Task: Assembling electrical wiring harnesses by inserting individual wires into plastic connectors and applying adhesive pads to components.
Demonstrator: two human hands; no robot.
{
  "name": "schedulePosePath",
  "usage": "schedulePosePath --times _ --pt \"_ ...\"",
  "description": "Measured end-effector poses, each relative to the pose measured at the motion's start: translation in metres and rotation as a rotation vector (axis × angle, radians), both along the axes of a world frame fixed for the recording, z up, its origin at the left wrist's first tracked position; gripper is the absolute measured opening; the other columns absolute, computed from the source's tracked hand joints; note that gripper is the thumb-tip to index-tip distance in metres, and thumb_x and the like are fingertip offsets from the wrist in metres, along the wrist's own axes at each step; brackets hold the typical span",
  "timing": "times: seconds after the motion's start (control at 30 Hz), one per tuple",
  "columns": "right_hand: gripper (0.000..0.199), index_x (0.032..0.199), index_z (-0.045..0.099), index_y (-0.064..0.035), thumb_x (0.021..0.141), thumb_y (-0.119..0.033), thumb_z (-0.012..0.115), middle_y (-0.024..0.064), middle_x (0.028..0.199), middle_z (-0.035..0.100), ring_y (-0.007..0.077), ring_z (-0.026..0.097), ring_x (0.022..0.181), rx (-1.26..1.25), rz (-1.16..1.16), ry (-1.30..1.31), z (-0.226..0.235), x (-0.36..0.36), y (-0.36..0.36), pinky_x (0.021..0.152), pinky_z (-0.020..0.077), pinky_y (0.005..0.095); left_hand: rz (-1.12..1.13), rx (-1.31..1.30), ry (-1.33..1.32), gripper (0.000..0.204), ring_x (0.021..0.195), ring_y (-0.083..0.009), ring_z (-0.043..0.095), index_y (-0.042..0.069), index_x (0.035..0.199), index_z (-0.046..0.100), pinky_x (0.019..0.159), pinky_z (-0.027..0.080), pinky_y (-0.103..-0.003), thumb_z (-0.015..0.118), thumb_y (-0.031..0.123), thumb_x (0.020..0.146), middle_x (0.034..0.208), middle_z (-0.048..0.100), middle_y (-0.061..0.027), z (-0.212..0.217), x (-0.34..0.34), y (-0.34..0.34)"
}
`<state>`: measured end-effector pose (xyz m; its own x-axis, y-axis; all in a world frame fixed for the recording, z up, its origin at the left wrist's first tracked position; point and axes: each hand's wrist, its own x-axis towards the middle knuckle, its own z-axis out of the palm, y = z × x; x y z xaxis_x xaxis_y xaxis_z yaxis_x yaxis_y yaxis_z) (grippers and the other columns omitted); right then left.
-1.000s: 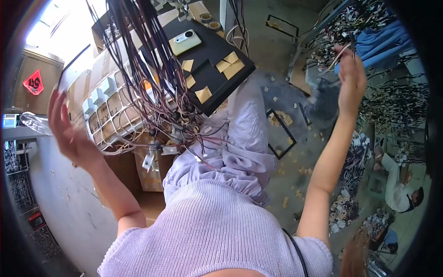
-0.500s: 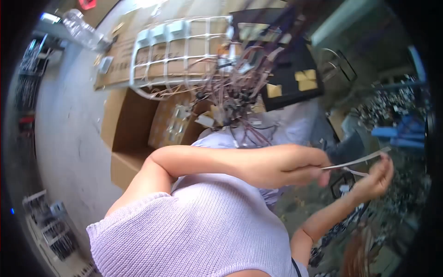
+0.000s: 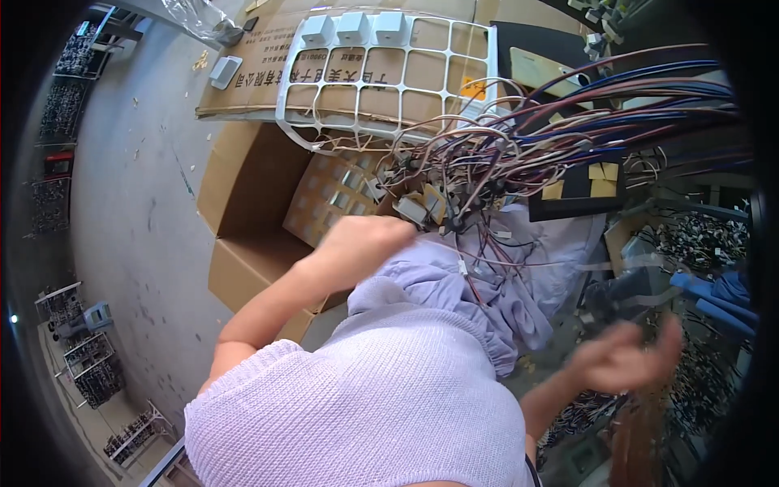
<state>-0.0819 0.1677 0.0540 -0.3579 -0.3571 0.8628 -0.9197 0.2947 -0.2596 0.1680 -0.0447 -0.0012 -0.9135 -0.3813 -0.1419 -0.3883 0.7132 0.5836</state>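
Long multicoloured bundle of thin wires [image 3: 560, 146] just beyond & to R of bare L hand [image 3: 369, 239]; L grip hidden, can't tell. Bare R hand [image 3: 621, 361] blurred, spread, released, well apart fr. bundle.

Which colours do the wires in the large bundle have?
The wires are mainly reddish-brown, blue and pale pink; best seen in the head view.

Rack [image 3: 445, 95] on carton [image 3: 423, 73] — wires [image 3: 519, 154] right of it.
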Motion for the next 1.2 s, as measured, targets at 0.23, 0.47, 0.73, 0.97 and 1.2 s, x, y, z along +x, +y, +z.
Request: schedulePosePath --times 0.23,0.47,0.73,0.97,1.2 --pt "0.039 0.112 0.054 -0.0034 0.082 -0.024 0.069 0.0146 0.092 0.061 0.0353 0.06 0.083 0.775 0.982 -0.653 0.0 0.071 -0.131 0.071 0.0497 0.0411 -0.236 0.35 0.319 0.011 0.07 -0.0299 0.062 0.003 0.085 0.056 0.061 0.051 -0.038 0.063 0.012 0.084 0.076 0.061 -0.0093 0.037 -0.016 -0.043" --pt "0.02 0.081 0.053 0.0011 0.095 -0.012 0.046 0.0168 0.074 0.057 0.0348 0.057 0.07 0.569 0.994 -1.072 -0.005 0.068 -0.22 0.065 0.0445 0.0408 0.159 0.472 0.742 0.026 0.071 -0.0072 0.054 -0.001 0.092 0.063 0.062 0.046 -0.023 0.052 0.022 0.098 0.079 0.058 -0.0021 0.023 -0.025 -0.149" --pt "0.024 0.1 0.06 0.0012 0.095 -0.018 0.047 0.0188 0.133 0.053 0.032 0.043 0.13 0.43 0.366 -0.345 -0.142 0.047 -0.342 0.11 0.0289 0.0453 0.172 -0.704 0.361 0.053 0.103 -0.0357 0.057 0.005 0.117 0.051 0.086 0.046 -0.046 0.058 0.048 0.087 0.113 0.057 -0.015 -0.069 -0.127 -0.276" --pt "0.023 0.102 0.057 -0.0005 0.095 -0.019 0.047 0.0174 0.135 0.052 0.0297 0.045 0.13 0.575 0.323 -0.234 -0.16 0.045 -0.339 0.11 0.0314 0.0421 0.137 -0.713 0.32 0.046 0.091 -0.0342 0.059 0.001 0.099 0.054 0.08 0.049 -0.043 0.058 0.045 0.088 0.095 0.058 -0.0155 -0.071 -0.135 -0.293" --pt "0.024 0.106 0.055 0.0021 0.097 -0.016 0.043 0.0168 0.135 0.051 0.0308 0.044 0.13 0.521 0.34 -0.266 -0.158 0.054 -0.34 0.109 0.0336 0.0436 -0.072 -0.424 0.968 0.022 0.079 -0.0422 0.054 -0.002 0.09 0.05 0.072 0.046 -0.046 0.052 0.02 0.088 0.089 0.056 -0.0221 -0.094 -0.127 -0.366"
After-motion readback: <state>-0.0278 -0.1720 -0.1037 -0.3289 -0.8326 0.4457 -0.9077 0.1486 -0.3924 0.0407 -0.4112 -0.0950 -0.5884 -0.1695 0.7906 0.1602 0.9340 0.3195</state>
